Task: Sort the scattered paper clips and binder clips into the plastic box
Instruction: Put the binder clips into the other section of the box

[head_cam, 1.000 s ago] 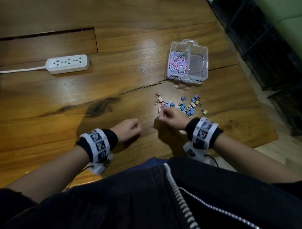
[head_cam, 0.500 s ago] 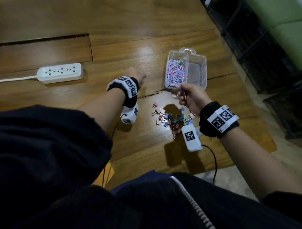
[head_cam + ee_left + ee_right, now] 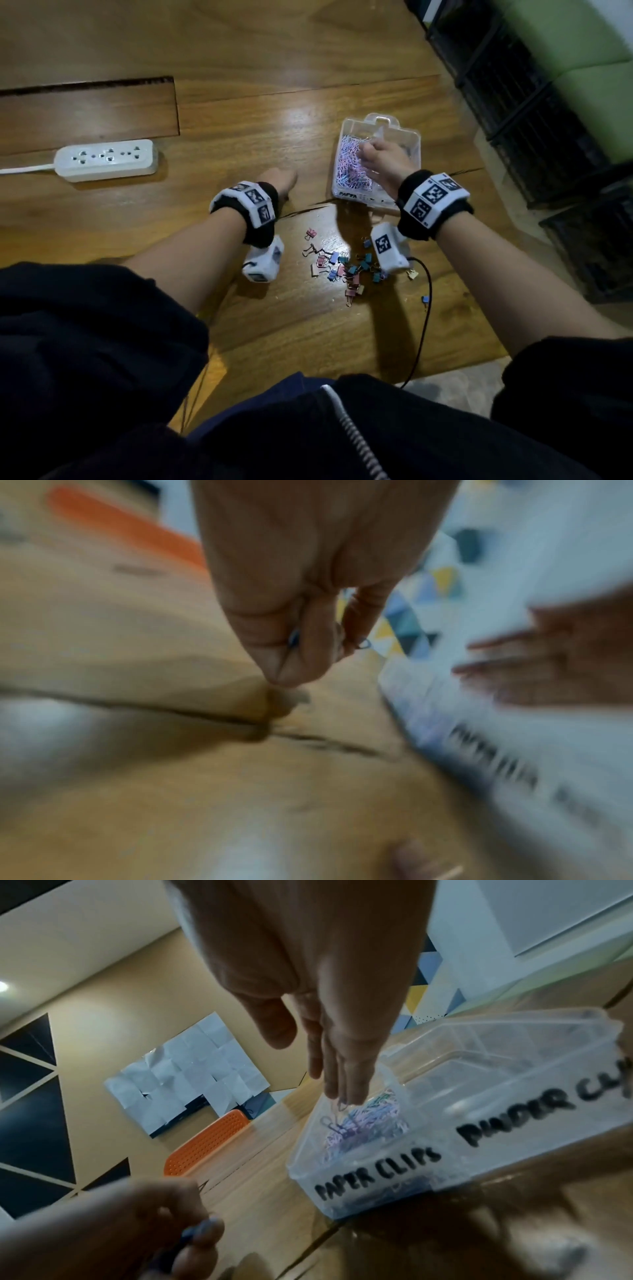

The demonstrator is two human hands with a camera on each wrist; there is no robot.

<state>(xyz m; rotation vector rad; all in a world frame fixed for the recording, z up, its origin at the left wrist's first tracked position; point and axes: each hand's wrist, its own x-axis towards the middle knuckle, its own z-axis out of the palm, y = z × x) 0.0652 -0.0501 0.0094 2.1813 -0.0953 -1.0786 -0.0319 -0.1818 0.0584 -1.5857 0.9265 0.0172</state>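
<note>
Wooden tabletop [image 3: 239, 144] is seen throughout, crossed by a dark crack; at its far left a white power strip [image 3: 104, 159] is laid flat, well apart from everything else; next, the left hand [image 3: 281, 180] is held low over the wood just left of the plastic box [image 3: 416, 144], and its fingers [image 3: 291, 653] are curled together and pinched on a small blue paper clip [image 3: 364, 643]; nearer the person, a loose cluster of binder clips [image 3: 342, 267] is scattered on the wood between the two wrists; the box's left compartment, marked "PAPER CLIPS", is filled with pastel paper clips [image 3: 347, 168], while the right one is marked for binder clips; the right hand [image 3: 385, 161] is held above the left compartment with its fingers [image 3: 342, 1074] straight and apart, pointing down; another paper clip [image 3: 334, 1119] is seen just below the fingertips, ungripped.
</note>
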